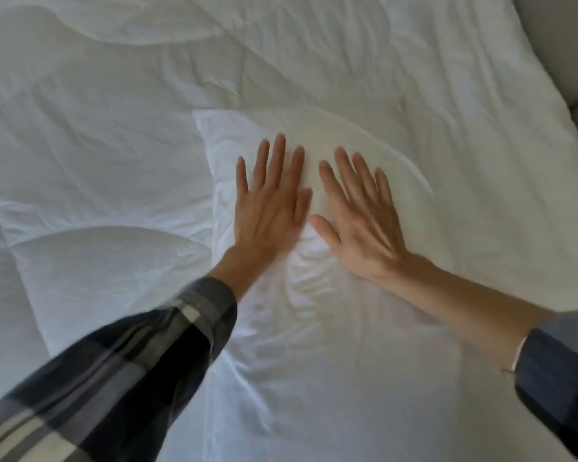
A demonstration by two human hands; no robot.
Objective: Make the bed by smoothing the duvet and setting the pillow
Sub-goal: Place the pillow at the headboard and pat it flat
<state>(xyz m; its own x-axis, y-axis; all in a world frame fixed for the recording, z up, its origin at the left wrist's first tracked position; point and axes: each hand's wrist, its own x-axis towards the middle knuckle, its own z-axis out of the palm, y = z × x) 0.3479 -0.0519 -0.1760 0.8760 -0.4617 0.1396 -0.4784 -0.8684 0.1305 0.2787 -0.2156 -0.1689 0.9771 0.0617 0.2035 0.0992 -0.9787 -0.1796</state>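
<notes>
white pillow [314, 311] lies on top of the white duvet [97, 145], right of the frame's centre, long axis running from the bottom edge up toward mid-frame. its far corner shows at upper left of the hands; the near end runs out of view at the bottom.

both hands rest flat on the far half of the pillow, side by side, thumbs nearly touching. left hand [267, 208]: palm down, fingers straight and slightly spread, pointing away from the camera, holding nothing. right hand [361, 221]: palm down, fingers straight and fanned, angled a little to the left, holding nothing. pillow fabric bunches in small creases just below and between the two wrists.

left forearm enters from lower left in a dark plaid sleeve [121, 368], cuff at the wrist. right forearm enters from the right edge, bare up to a pushed-back blue-grey sleeve [561, 378].

duvet is wrinkled around the pillow. grey upholstered surface [561, 38] at upper right, beyond the duvet's edge.
</notes>
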